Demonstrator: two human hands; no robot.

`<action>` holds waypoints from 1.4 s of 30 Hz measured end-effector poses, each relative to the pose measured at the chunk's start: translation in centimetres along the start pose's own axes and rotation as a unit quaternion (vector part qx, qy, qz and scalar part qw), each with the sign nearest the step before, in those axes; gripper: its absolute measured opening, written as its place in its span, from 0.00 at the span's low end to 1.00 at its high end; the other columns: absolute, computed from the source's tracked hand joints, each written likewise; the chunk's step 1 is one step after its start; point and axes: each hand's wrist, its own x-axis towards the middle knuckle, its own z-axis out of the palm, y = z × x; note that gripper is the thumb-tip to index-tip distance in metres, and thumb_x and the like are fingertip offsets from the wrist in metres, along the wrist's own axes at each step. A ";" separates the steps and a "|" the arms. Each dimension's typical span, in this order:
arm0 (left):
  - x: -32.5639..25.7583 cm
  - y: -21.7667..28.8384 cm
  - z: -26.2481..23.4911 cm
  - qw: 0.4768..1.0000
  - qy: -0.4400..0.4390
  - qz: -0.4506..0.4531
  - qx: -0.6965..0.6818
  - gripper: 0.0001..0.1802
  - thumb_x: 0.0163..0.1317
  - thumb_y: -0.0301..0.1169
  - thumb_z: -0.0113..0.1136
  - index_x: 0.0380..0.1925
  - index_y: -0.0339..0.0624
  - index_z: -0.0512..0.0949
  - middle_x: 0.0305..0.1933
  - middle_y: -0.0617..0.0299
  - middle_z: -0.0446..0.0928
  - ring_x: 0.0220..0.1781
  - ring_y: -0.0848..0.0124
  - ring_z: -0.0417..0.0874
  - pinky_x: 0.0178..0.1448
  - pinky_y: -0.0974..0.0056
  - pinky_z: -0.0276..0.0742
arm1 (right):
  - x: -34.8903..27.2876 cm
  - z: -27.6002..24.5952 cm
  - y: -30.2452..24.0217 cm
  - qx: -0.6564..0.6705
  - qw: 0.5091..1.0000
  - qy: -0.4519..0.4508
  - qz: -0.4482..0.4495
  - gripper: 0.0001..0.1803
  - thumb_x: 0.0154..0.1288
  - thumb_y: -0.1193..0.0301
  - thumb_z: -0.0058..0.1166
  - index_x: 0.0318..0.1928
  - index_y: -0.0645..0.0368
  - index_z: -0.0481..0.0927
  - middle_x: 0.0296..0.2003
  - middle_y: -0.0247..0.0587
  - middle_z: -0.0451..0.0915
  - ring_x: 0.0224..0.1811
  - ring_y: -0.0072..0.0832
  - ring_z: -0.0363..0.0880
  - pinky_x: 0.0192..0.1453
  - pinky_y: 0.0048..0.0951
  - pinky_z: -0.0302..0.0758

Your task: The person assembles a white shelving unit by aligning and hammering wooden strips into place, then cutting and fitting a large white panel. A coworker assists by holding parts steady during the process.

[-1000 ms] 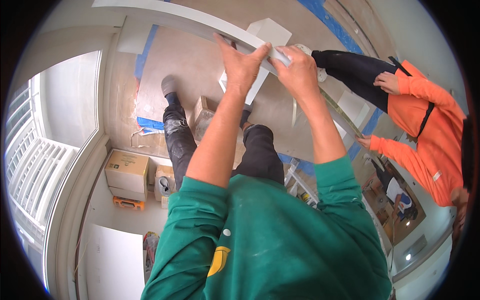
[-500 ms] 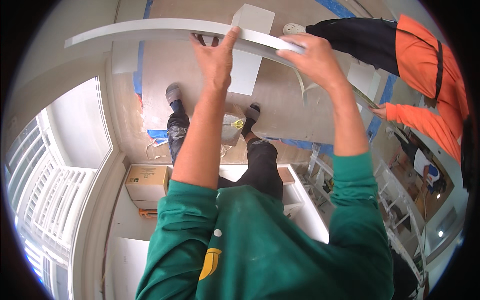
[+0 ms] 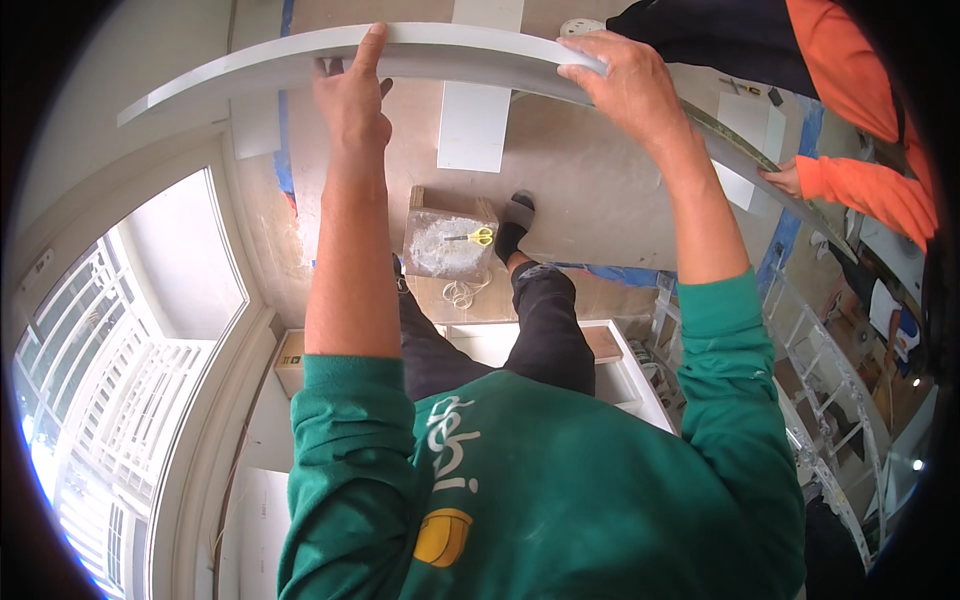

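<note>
A long, narrow white board point(image 3: 470, 42), bowed by the lens, stretches across the upper part of the view. Toward its left part, my left hand point(image 3: 355, 105) is closed on it, one finger laid up over the face and the others at the lower edge. My right hand point(image 3: 637, 92) grips the board farther right, its fingers over the upper edge. Beyond that hand the board runs down to the right, with a greenish-brown strip along its edge. There a co-worker's hand point(image 3: 785, 178), in an orange sleeve, holds it.
Yellow-handled scissors point(image 3: 480, 237) lie on a dusty wooden stool point(image 3: 430, 255) by my feet. A white panel point(image 3: 475, 130) lies on the floor behind it. A window point(image 3: 110, 370) is on the left, a ladder point(image 3: 825, 390) on the right. White cabinet frames point(image 3: 640, 390) surround my legs.
My left hand has slid left along the board, farther from my right hand. My left foot has drawn back toward me. The co-worker's hand appears slightly farther right.
</note>
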 end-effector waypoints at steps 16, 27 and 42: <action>-0.2 -0.1 0.1 1.000 0.008 -0.003 -0.022 0.52 0.54 0.37 0.78 0.72 0.33 0.55 0.68 0.44 0.68 0.73 0.48 0.66 0.66 0.38 0.73 | 0.1 0.2 0.5 0.024 1.000 -0.017 0.001 0.17 0.61 0.65 0.63 0.49 0.57 0.86 0.46 0.46 0.86 0.48 0.46 0.84 0.56 0.41 0.78; -5.4 -6.2 8.2 0.996 -0.025 0.043 -0.076 0.45 0.51 0.39 0.79 0.66 0.44 0.63 0.58 0.59 0.73 0.54 0.66 0.74 0.47 0.54 0.75 | 0.5 0.3 0.5 -0.012 0.998 -0.063 0.017 0.18 0.60 0.65 0.65 0.50 0.57 0.86 0.46 0.45 0.85 0.46 0.45 0.83 0.52 0.37 0.78; -8.1 -7.5 11.6 0.998 -0.045 -0.008 -0.052 0.50 0.49 0.41 0.80 0.67 0.46 0.60 0.68 0.59 0.66 0.66 0.61 0.69 0.60 0.47 0.73 | -3.5 -8.4 4.0 0.039 0.993 -0.090 0.063 0.18 0.53 0.68 0.66 0.44 0.63 0.86 0.38 0.55 0.84 0.45 0.46 0.85 0.50 0.41 0.79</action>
